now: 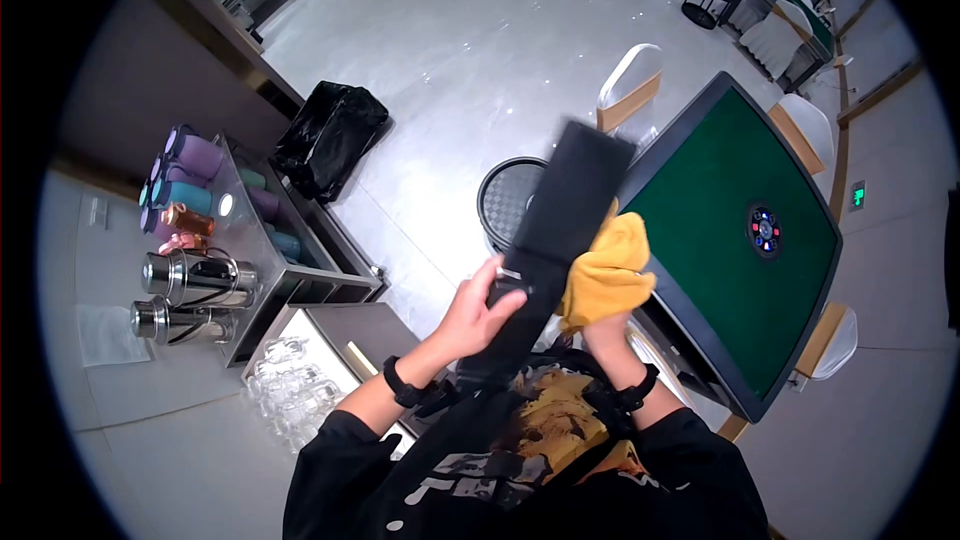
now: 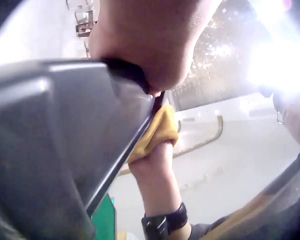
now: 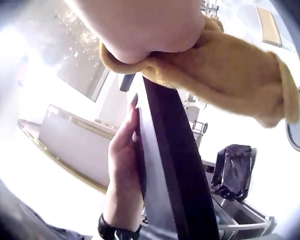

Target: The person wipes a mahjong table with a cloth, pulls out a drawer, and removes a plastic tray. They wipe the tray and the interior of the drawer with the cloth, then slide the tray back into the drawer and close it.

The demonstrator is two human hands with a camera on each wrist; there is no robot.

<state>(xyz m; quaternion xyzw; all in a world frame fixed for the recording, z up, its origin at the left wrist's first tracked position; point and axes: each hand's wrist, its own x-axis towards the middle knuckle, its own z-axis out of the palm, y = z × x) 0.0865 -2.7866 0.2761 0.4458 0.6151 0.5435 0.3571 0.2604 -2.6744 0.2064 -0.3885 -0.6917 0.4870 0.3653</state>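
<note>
In the head view a long black panel [image 1: 565,205] is held up in front of the body, its far end blurred. My left hand [image 1: 478,315] grips its near left side, the thumb lying over the upper face. A yellow cloth [image 1: 610,275] covers most of my right hand [image 1: 605,332], which holds it against the panel's right edge. In the right wrist view the cloth [image 3: 225,75] drapes below the right hand, beside the panel [image 3: 165,165], and the left hand [image 3: 125,170] shows along the opposite side. The right fingers are hidden by the cloth.
A green-topped table [image 1: 730,230] with chairs stands at the right. Beyond the panel is a round black stand [image 1: 497,205]. At the left, a metal cart [image 1: 300,285] carries steel jugs [image 1: 205,280] and coloured flasks. Drinking glasses [image 1: 290,390] sit below it; a black-lined bin [image 1: 330,135] stands behind.
</note>
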